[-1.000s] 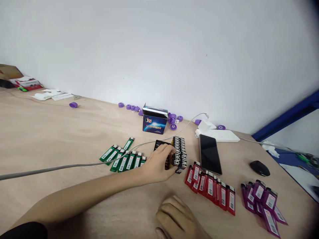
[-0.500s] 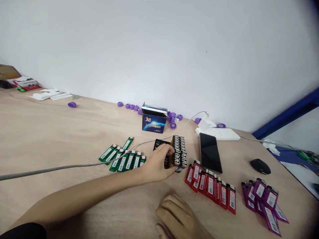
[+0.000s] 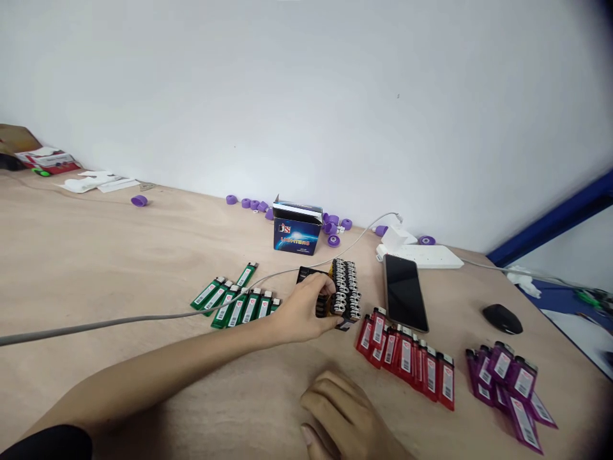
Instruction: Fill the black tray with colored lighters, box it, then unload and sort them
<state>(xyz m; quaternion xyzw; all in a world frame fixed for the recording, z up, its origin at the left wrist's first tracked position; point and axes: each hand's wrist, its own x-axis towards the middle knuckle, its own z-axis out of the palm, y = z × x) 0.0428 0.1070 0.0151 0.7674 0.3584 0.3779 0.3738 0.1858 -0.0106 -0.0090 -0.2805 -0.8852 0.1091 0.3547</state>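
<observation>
My left hand [image 3: 306, 310] reaches over the left part of a black compartment tray [image 3: 306, 273]. Its thumb is against the tray's near side and its fingers curl over the slots, gripping it. Rows of lighters [image 3: 345, 284] with metal tops stand upright in the tray's right part; some slots to the left show dark. The covering hand hides part of the tray. Nearer to me, my right hand [image 3: 342, 412] rests curled on the table, with nothing visible in it. Green lighters [image 3: 237, 311] lie to the left, red lighters [image 3: 406, 354] and purple lighters [image 3: 514, 383] to the right.
A blue lighter box [image 3: 297, 235] stands open behind the tray. A grey cable [image 3: 143, 317] crosses the table over the green lighters. Right of the tray are a phone [image 3: 405, 294], a white power strip [image 3: 431, 257] and a black mouse [image 3: 502, 318]. Several purple caps [image 3: 334, 241] lie along the wall.
Both hands stay in nearly the same place. The left hand's fingers have shifted slightly at the tray, opening a little more gap to the thumb. The lighter groups look unchanged.
</observation>
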